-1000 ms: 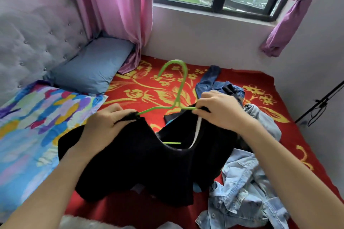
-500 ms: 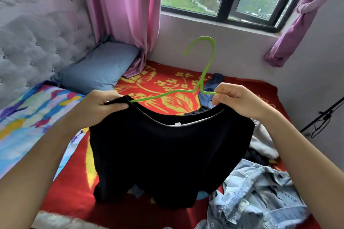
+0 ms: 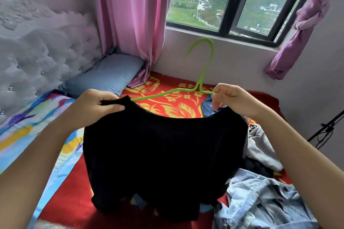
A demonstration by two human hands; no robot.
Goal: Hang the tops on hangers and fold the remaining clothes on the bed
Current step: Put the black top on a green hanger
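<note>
As left hand (image 3: pixel 95 107) grips the top (image 3: pixel 163 154), right hand (image 3: pixel 236 100) pinches hanger (image 3: pixel 204 69).

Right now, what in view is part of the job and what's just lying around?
Job:
- black top, gripped by left hand
- green hanger, pinched by right hand
- denim jacket and grey garment, not yet handled

Lying about:
- blue pillow
- pink curtain
- patterned quilt

Both hands hold a black knit top (image 3: pixel 163 154) up over the red bed cover with yellow flowers (image 3: pixel 167 102). The left hand (image 3: pixel 95 108) grips one shoulder; the right hand (image 3: pixel 234 100) pinches the thin lime-green plastic hanger (image 3: pixel 202 80), hook upright. Crumpled pale-blue denim clothes (image 3: pixel 260 202) lie to the right.
</note>
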